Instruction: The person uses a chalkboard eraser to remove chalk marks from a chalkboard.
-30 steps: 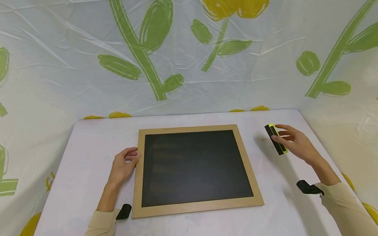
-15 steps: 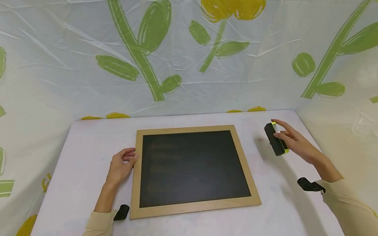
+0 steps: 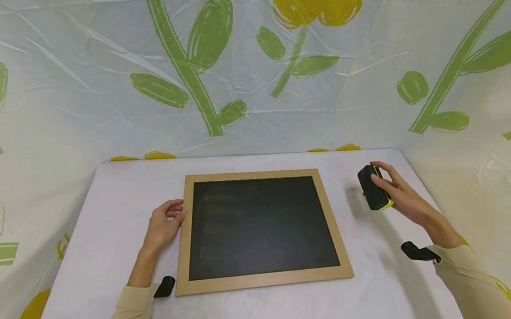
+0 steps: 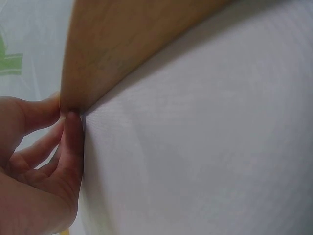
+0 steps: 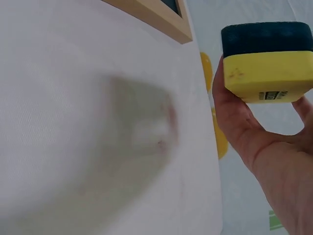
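The head view shows one board (image 3: 260, 227) flat on the table (image 3: 105, 213) and one eraser (image 3: 373, 187) off its right side, lifted in the right hand (image 3: 400, 195), fingers curled round it — only the right wrist view shows its yellow back and dark pad. The left hand (image 3: 164, 227) lies at the board's left edge; its wrist view shows fingertips (image 4: 73, 127) pressed together against the frame (image 4: 122, 44). There the frame is cut off and the slate unseen.
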Action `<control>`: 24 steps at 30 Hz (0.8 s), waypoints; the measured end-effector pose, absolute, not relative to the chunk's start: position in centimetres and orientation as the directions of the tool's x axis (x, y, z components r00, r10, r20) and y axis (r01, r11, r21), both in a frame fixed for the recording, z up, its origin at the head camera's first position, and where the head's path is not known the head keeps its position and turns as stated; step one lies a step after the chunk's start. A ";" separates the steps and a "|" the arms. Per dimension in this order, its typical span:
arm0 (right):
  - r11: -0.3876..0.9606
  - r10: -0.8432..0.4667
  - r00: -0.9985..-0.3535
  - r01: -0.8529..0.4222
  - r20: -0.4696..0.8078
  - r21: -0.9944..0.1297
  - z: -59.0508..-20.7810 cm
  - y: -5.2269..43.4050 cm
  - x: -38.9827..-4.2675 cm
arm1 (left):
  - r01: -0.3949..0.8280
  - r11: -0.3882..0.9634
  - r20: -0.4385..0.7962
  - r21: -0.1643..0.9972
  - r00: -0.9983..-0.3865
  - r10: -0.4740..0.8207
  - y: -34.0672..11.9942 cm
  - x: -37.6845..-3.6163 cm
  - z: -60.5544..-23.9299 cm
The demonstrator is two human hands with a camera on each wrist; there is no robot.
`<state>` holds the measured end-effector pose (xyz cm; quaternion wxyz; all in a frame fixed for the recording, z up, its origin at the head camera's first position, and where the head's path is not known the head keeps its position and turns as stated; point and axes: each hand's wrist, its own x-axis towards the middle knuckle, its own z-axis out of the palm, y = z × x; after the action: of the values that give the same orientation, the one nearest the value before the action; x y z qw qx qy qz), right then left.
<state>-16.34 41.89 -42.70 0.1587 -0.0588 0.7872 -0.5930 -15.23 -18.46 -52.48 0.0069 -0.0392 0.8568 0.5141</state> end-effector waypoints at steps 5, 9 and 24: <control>0.455 -0.185 -0.958 0.114 -0.219 -0.883 -42.4 41.6 -16.1 | -0.077 0.467 -0.054 0.881 -0.997 -0.062 -18.4 -15.2 -52.4; 0.538 -0.136 -0.968 0.104 -0.209 -0.836 -42.5 41.5 -16.3 | -0.088 0.475 -0.065 0.875 -0.996 -0.064 -18.5 -15.2 -52.4; 0.726 -0.084 -0.996 -0.077 0.024 -0.683 -42.2 42.4 -16.9 | -0.072 0.467 -0.053 0.881 -0.997 -0.054 -18.4 -15.1 -52.2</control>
<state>-16.86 42.43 -42.16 0.0043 -0.0433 0.9290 -0.3676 -15.15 -18.41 -52.17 0.0088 -0.0366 0.8564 0.5149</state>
